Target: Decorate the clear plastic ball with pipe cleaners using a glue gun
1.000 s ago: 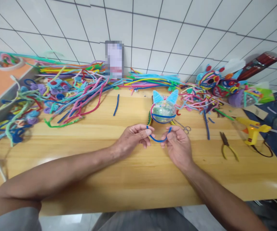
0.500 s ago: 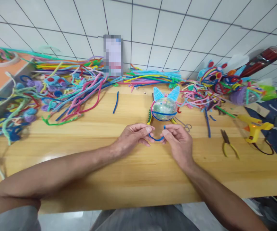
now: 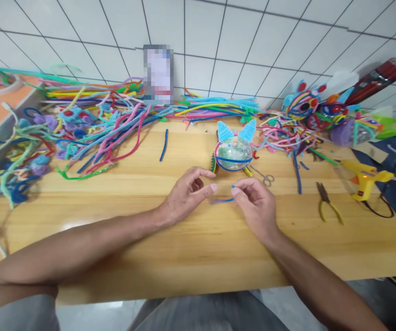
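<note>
A short blue pipe cleaner (image 3: pixel 226 200) is pinched at one end in my right hand (image 3: pixel 254 202); its free end points left and is blurred. My left hand (image 3: pixel 193 192) is just to the left of it, thumb and fingers apart, holding nothing. Beyond both hands stands a clear round ornament (image 3: pixel 234 152) with light-blue pipe-cleaner ears and a blue band across its front. Small scissors (image 3: pixel 266 178) lie beside it on the right. Another short blue pipe cleaner (image 3: pixel 164 145) rests on the wooden table to the left.
Piles of colored pipe cleaners (image 3: pixel 115 124) cover the back left. At right are pliers (image 3: pixel 328 204), a yellow glue gun (image 3: pixel 366 178) and finished figures (image 3: pixel 301 103). A phone (image 3: pixel 158 76) leans on the tiled wall, and a dark red flask (image 3: pixel 379 85) stands at the back right.
My left hand has let go of the blue pipe cleaner and opened. The bent strip has sprung flatter, still held in my right hand.
</note>
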Motion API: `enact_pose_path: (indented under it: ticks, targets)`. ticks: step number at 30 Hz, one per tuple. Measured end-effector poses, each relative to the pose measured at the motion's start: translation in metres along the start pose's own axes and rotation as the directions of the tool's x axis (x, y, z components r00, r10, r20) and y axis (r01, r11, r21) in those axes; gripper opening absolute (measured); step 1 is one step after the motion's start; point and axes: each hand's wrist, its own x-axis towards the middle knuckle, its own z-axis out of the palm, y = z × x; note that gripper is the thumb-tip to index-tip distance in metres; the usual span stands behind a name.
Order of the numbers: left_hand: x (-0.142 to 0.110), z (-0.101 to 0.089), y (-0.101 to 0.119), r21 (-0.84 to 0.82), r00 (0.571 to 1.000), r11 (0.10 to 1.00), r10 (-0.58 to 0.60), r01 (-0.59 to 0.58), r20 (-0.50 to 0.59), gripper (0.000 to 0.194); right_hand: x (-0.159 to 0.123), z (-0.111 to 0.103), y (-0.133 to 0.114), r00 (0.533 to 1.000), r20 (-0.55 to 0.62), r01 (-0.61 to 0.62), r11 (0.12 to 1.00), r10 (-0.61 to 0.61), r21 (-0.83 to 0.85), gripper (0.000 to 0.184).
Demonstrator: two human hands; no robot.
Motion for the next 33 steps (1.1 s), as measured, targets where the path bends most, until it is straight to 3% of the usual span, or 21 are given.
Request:
enact_pose_path:
  ticks: [2,6,10,13,16,19,24,28,33]
  targets:
    - [-0.002,-0.001,0.007,0.067,0.998,0.997,0.044,-0.046,0.033,0.027,-0.002,-0.001,-0.001,0.977,0.029,0.213,0.954,-0.211,-0.210,0.006]
    - [-0.006,0.002,0.014,0.007,0.982,0.999,-0.033,0.032,0.187,0.032,-0.004,-0.002,-0.003,0.856,0.185,0.513,0.743,-0.483,-0.430,0.018]
    - [-0.009,0.005,0.013,0.016,0.987,1.000,-0.001,-0.001,0.161,0.029,-0.006,-0.002,-0.002,0.775,0.258,0.612,0.585,-0.576,-0.532,0.021]
    - [-0.009,0.005,0.013,0.076,0.990,0.996,0.042,-0.052,0.135,0.022,-0.007,-0.001,-0.004,0.744,0.277,0.639,0.527,-0.608,-0.561,0.019]
    - [-0.007,0.003,0.012,0.132,0.985,0.984,0.098,-0.117,0.141,0.016,-0.008,0.000,-0.007,0.758,0.281,0.632,0.556,-0.589,-0.539,0.017]
    - [-0.004,0.000,0.009,0.212,0.960,0.943,0.223,-0.256,0.171,0.013,-0.006,-0.003,-0.009,0.795,0.284,0.601,0.632,-0.536,-0.490,0.013]
    - [-0.002,-0.007,0.001,0.357,0.821,0.743,0.466,-0.566,0.330,0.020,0.000,-0.015,-0.012,0.822,0.376,0.564,0.705,-0.428,-0.431,0.012]
    - [-0.002,-0.010,0.001,0.423,0.756,0.638,0.441,-0.643,0.484,0.029,0.008,-0.026,-0.016,0.802,0.495,0.550,0.735,-0.333,-0.397,0.013]
    - [0.004,-0.016,0.003,0.378,0.675,0.624,0.344,-0.684,0.653,0.034,0.014,-0.033,-0.020,0.775,0.596,0.484,0.805,-0.212,-0.342,0.014]
